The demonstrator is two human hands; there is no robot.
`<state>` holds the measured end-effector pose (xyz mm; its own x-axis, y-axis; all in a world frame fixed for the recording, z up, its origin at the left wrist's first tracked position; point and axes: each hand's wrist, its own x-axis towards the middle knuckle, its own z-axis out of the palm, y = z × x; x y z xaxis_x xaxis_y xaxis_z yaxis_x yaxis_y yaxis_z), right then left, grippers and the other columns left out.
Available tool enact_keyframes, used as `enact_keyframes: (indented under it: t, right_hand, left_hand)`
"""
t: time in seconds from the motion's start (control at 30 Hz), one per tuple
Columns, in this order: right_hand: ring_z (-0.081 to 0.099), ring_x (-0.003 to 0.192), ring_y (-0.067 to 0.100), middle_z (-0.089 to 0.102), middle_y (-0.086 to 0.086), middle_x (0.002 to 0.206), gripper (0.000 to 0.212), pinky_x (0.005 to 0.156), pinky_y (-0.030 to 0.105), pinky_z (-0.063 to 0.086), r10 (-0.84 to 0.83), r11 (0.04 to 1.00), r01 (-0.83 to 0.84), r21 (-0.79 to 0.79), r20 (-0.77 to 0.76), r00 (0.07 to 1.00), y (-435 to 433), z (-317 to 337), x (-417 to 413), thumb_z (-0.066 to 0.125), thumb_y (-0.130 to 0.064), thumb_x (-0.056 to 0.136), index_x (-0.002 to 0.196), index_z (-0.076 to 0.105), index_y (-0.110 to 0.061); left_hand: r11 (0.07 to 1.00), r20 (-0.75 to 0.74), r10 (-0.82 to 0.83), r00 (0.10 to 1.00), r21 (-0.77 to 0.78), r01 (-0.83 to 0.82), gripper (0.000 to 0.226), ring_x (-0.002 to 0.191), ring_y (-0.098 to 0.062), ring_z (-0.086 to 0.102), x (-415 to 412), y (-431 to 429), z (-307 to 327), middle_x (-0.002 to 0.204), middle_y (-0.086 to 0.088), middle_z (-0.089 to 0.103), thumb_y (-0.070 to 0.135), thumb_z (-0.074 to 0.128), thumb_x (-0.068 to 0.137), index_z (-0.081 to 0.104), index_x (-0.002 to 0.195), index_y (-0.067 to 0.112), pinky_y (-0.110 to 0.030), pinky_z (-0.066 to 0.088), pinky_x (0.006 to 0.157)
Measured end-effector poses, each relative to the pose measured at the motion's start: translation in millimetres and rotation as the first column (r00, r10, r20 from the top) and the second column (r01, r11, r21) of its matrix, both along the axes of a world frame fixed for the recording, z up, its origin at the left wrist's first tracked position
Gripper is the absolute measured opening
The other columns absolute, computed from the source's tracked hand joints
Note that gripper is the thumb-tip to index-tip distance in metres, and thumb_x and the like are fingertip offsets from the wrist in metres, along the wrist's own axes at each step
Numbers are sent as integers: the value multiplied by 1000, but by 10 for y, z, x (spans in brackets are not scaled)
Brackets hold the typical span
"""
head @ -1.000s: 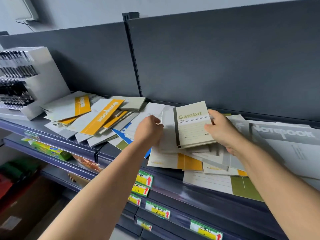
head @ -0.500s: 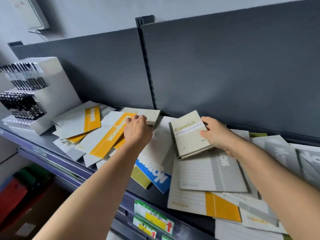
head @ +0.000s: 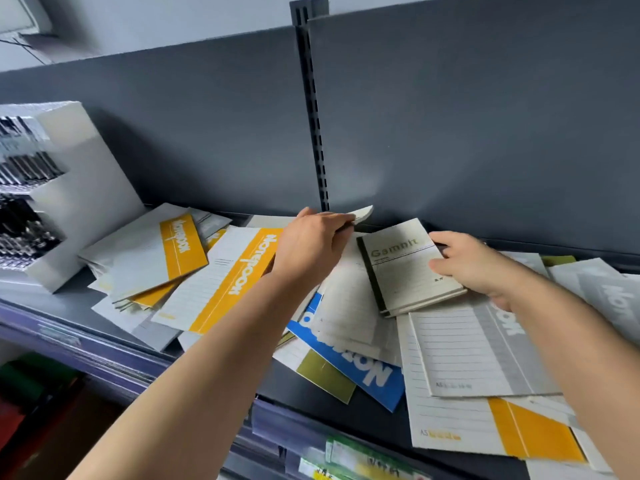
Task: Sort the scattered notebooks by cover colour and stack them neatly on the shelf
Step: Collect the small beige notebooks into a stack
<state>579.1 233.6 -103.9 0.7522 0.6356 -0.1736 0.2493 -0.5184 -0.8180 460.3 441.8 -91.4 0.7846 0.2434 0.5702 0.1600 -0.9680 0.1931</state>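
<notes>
Scattered notebooks cover the dark shelf (head: pixel 346 403), overlapping in loose heaps with no colour sorted out yet. Near the middle, toward the far side, lies a small cream Gambit notebook (head: pixel 408 268) with a black spine, tilted on top of larger covers; the right hand (head: pixel 471 265) rests on its right edge, fingers curled over the cover and thumb along the far side, pinning rather than lifting it as far as can be seen. Just left of it the left hand (head: pixel 308 247) is raised a little above the pile and pinches a thin cream notebook (head: pixel 362 213) between thumb and closed fingers, so that only its far corner pokes out past the fingertips, near the back panel. Below the left hand sits an orange-banded notebook (head: pixel 239 271), lying diagonally, and further left another orange-banded notebook (head: pixel 180 244) tops a separate fanned heap. Nearer the front edge, a blue notebook (head: pixel 353 362) slants under pale lined covers, with an olive-green cover (head: pixel 325 375) partly tucked beneath it. To the right, a grey-banded notebook (head: pixel 485 344) lies under the Gambit one, and a lined cover with an orange block (head: pixel 533 434) reaches the near right. At the far left stands a white display stand (head: pixel 79 188) holding rows of dark pens. Price labels (head: pixel 363 459) line the shelf's front rail, blurred.
</notes>
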Motion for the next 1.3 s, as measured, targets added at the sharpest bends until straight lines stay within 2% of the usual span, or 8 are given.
enact_keyframes:
  t: [0.13,0.33,0.53,0.73,0.9,1.0,1.1,1.3]
  right_hand:
    - [55,72,21,65,4,94,28,59,25,38,-86,990,97,98,-109,990,-169,112,-20,38,-17,102,112,64,-18]
    - [61,95,24,69,4,97,48,77,35,44,-16,1000,17,9,-48,999,-208,6,-99,72,-47,71,104,65,-12]
    - [66,96,23,73,3,101,18,91,36,47,38,995,-32,95,-57,998,-274,-9,-203,64,-12,88,105,68,-17]
    - [62,100,21,67,-3,106,28,94,40,49,17,998,-19,53,35,999,-215,-53,-286,62,-25,87,114,59,-20]
    - [60,106,21,64,0,117,33,95,38,48,-81,978,78,193,11,997,-88,-38,-382,58,-13,92,124,53,-16]
    - [60,106,22,65,2,116,32,88,33,47,-107,951,115,285,-45,993,75,-18,-469,57,-9,94,125,53,-13]
    - [62,104,22,66,2,113,29,87,34,49,-119,939,119,323,-20,993,217,46,-558,57,-6,93,122,55,-12]
    - [63,100,23,67,4,110,27,90,37,50,-178,916,157,369,25,984,366,203,-703,55,-2,93,118,59,-11]
  left_hand:
    - [886,32,-404,914,-234,400,28,95,-10,60,-122,-400,-59,110,1,72,16,59,90,72,114,15,-13,43,84]
    - [769,-202,-553,809,-496,402,42,145,-19,25,-260,-725,-212,145,-1,49,-4,55,85,70,118,19,-52,17,118]
    - [866,-287,41,957,-468,-178,41,134,-22,38,-299,-895,-130,148,-4,36,-2,45,92,54,129,14,-22,35,100]
    - [846,-318,42,947,-492,-202,40,121,-24,53,-321,-790,-31,135,-7,56,22,52,98,48,136,10,-33,44,97]
    - [752,-545,501,672,-109,-650,62,140,-32,25,-646,-54,-95,149,-17,34,48,43,96,37,139,4,-46,28,112]
    - [718,-649,506,568,-47,-694,83,148,-31,7,-844,226,-161,158,-14,19,66,26,93,24,150,5,-55,9,118]
    - [813,-701,434,566,33,-582,66,138,-33,30,-846,205,-70,147,-13,38,59,22,94,39,142,15,-66,15,109]
    - [924,-563,129,816,-232,-306,39,125,-33,44,-797,184,81,138,-9,51,37,44,100,53,133,20,-43,41,102]
